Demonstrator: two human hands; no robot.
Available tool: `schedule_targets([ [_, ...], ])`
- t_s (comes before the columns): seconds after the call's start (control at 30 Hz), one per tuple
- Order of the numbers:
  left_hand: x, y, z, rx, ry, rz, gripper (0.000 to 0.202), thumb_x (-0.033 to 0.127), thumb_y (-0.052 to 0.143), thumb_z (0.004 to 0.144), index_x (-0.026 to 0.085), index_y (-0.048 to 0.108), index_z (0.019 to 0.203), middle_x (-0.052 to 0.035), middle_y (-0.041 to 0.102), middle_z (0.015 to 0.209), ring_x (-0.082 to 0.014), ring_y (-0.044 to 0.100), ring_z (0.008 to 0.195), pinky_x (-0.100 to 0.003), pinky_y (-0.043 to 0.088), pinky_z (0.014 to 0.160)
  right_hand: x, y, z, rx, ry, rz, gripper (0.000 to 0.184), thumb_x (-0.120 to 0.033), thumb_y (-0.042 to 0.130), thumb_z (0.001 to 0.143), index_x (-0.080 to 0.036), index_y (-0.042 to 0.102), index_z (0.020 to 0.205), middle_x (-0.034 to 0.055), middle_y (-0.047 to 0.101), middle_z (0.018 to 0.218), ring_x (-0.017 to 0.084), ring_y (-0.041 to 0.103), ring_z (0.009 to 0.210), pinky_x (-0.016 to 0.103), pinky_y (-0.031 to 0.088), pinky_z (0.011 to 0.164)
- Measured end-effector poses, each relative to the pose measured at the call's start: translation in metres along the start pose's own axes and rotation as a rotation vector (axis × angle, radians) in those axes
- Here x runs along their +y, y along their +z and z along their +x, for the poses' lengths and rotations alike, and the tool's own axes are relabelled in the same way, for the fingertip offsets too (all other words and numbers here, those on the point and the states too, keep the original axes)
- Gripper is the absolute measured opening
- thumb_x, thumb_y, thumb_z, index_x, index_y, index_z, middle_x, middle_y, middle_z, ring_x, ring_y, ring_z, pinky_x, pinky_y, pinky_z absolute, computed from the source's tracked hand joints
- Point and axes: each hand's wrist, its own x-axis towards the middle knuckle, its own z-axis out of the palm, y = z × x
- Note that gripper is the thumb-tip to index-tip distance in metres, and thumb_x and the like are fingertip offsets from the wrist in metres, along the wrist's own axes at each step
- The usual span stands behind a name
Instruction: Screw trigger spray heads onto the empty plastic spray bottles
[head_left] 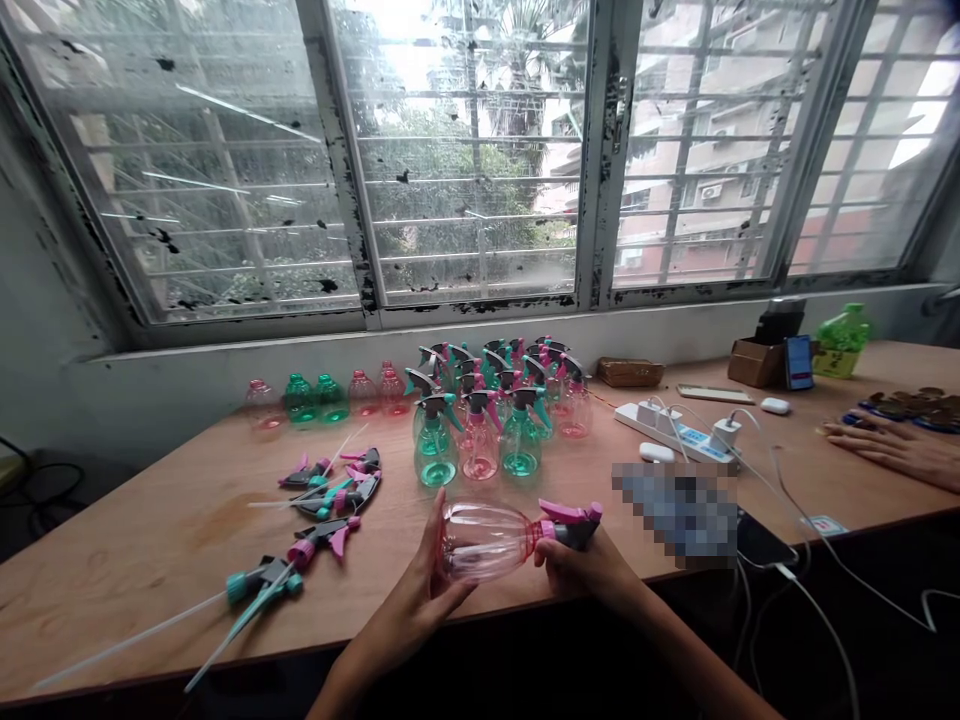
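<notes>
A clear pink spray bottle (487, 541) lies sideways in the air above the table's front edge, between both hands. Around its base end, my left hand (420, 580) is closed. At the neck, my right hand (581, 565) grips the pink collar and the grey-and-pink trigger head (574, 522). Just beyond stand several assembled spray bottles, green and pink, such as a green one (436, 455). Left of my hands lie several loose trigger heads with thin tubes, among them a pink-and-grey one (324, 540) and a teal-and-grey one (262, 578).
Several bottles without heads, including a green one (300, 398), line the back left. A white power strip (675, 430) with cables, a phone (765, 540) and a cardboard box (756, 362) are on the right. Another person's hand (892, 452) rests at the far right.
</notes>
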Motion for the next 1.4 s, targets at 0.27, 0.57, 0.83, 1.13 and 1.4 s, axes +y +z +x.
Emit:
schedule_targets([
  [0.27, -0.003, -0.002, 0.001, -0.052, -0.036, -0.052, 0.108, 0.040, 0.069, 0.090, 0.027, -0.014, 0.157, -0.0157, 0.050, 0.148, -0.0327, 0.046, 0.139, -0.051, 0.027, 0.120, -0.001, -0.001, 0.000, -0.011, 0.002, -0.047, 0.049, -0.064, 0.078, 0.073, -0.016, 0.068, 0.071, 0.0000, 0.063, 0.055, 0.014, 0.056, 0.044, 0.025, 0.045, 0.045],
  [0.57, -0.005, -0.004, 0.000, -0.037, -0.043, -0.040, 0.105, 0.037, 0.068, 0.092, 0.030, -0.014, 0.157, -0.0126, 0.052, 0.146, -0.0316, 0.047, 0.138, -0.049, 0.030, 0.119, -0.004, 0.001, 0.000, 0.001, 0.006, -0.066, 0.052, -0.066, 0.077, 0.072, -0.015, 0.069, 0.070, 0.0005, 0.063, 0.051, 0.014, 0.056, 0.043, 0.024, 0.042, 0.044],
  [0.83, -0.007, -0.005, 0.000, -0.019, -0.037, -0.012, 0.102, 0.038, 0.065, 0.093, 0.032, -0.014, 0.157, -0.0132, 0.048, 0.150, -0.0309, 0.046, 0.139, -0.050, 0.028, 0.120, -0.004, 0.002, 0.000, 0.006, 0.020, -0.076, 0.052, -0.066, 0.078, 0.069, -0.015, 0.069, 0.069, 0.0002, 0.063, 0.049, 0.015, 0.057, 0.043, 0.024, 0.043, 0.043],
  [1.13, -0.013, -0.007, 0.000, -0.018, -0.010, -0.051, 0.097, 0.040, 0.068, 0.090, 0.027, 0.001, 0.160, -0.0124, 0.045, 0.154, -0.0368, 0.036, 0.145, -0.052, 0.029, 0.120, -0.008, 0.003, -0.001, 0.001, -0.002, -0.054, 0.054, -0.068, 0.078, 0.068, -0.015, 0.069, 0.071, -0.0001, 0.064, 0.053, 0.013, 0.055, 0.043, 0.025, 0.046, 0.043],
  [1.4, -0.005, -0.003, 0.000, -0.018, -0.011, -0.028, 0.099, 0.040, 0.063, 0.094, 0.034, -0.014, 0.157, -0.0119, 0.051, 0.147, -0.0290, 0.053, 0.132, -0.048, 0.032, 0.117, -0.007, 0.002, -0.001, -0.005, -0.002, -0.057, 0.052, -0.066, 0.078, 0.070, -0.015, 0.069, 0.070, 0.0003, 0.063, 0.051, 0.013, 0.056, 0.044, 0.024, 0.044, 0.043],
])
